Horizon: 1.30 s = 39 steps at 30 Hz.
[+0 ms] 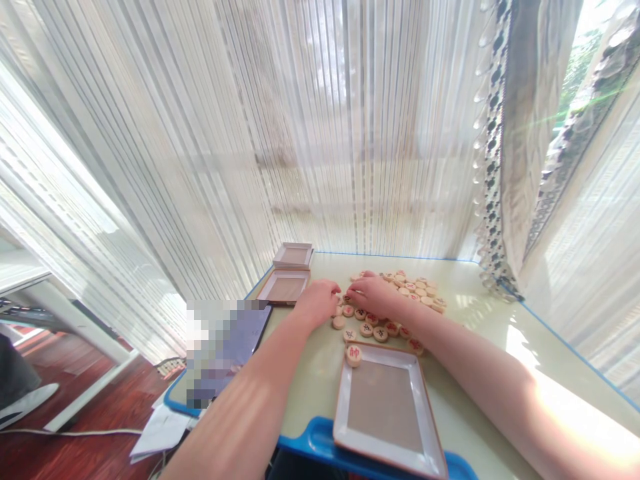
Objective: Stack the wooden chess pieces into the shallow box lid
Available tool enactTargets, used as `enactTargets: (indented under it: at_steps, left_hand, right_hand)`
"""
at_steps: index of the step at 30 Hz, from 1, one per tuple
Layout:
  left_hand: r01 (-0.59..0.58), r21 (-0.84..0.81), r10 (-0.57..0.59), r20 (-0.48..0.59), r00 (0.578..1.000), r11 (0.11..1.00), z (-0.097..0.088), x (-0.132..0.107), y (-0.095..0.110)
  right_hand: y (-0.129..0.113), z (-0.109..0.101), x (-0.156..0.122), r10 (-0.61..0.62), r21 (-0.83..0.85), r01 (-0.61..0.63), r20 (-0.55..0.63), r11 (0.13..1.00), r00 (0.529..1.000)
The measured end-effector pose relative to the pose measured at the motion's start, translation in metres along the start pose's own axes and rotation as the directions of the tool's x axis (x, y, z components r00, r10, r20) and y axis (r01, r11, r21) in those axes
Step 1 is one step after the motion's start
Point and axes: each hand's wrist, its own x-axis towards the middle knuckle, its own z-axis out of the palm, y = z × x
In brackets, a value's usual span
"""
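Observation:
Round wooden xiangqi pieces (pixel 367 331) with red or black characters lie in a loose pile on the pale table. My left hand (pixel 319 302) is at the pile's left side, its fingers loosely bent and slightly apart, with no piece visible in them. Across a narrow gap, my right hand (pixel 376 294) reaches over the pile, fingers bent and spread, the fingertips close to a piece. What lies under its palm is hidden. One red-marked piece (pixel 354 356) rests at the upper left corner of a shallow box tray (pixel 343 407) near the front edge.
At the back left lie another shallow box tray (pixel 305 275) and a smaller white box part (pixel 293 246). A tablet-like device (pixel 257 323), partly pixelated, lies left of my left arm. The table (pixel 460 270) has a blue rim, with sheer curtains (pixel 350 147) hanging behind it.

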Motion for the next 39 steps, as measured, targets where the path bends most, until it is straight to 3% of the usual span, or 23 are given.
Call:
enactTargets:
  at_steps: [7,12,15,24,29,33,37,39]
  left_hand:
    - [-0.034,0.001,0.034,0.137,0.99,0.999,-0.016,-0.007,-0.003]
    - [-0.098,-0.046,0.106,0.222,0.969,0.994,-0.022,-0.008,-0.011]
    - [-0.094,-0.055,0.103,0.189,0.977,0.994,-0.021,-0.007,-0.015]
    - [0.086,-0.066,-0.079,0.1,0.992,0.994,-0.021,-0.002,-0.021]
    - [0.013,-0.113,-0.002,0.093,0.996,0.994,-0.025,-0.003,-0.017]
    - [0.003,-0.088,0.007,0.117,0.993,0.996,-0.028,-0.006,-0.012]
    - [0.027,-0.059,-0.015,0.197,0.98,0.998,-0.037,-0.013,-0.008]
    - [0.009,-0.071,0.013,0.308,0.951,0.997,-0.041,-0.016,-0.007]
  right_hand:
    - [-0.001,0.0,0.0,0.115,0.036,-0.113,-0.055,0.993,0.992]
    - [-0.013,-0.014,-0.001,-0.026,0.175,0.009,0.098,0.985,0.995]
    - [-0.024,-0.016,-0.002,-0.043,0.148,0.024,0.132,0.989,0.99]
    - [-0.042,-0.006,-0.001,-0.078,-0.02,0.08,0.099,0.997,0.992]
    - [-0.037,-0.007,0.001,-0.112,-0.045,0.118,0.105,0.992,0.988]
    - [-0.031,-0.01,0.002,0.01,0.006,-0.011,0.07,1.0,0.997]
    - [-0.027,-0.023,0.0,0.046,0.101,-0.064,0.174,0.993,0.984]
    - [-0.029,-0.031,-0.001,0.007,0.164,-0.048,0.246,0.985,0.969]
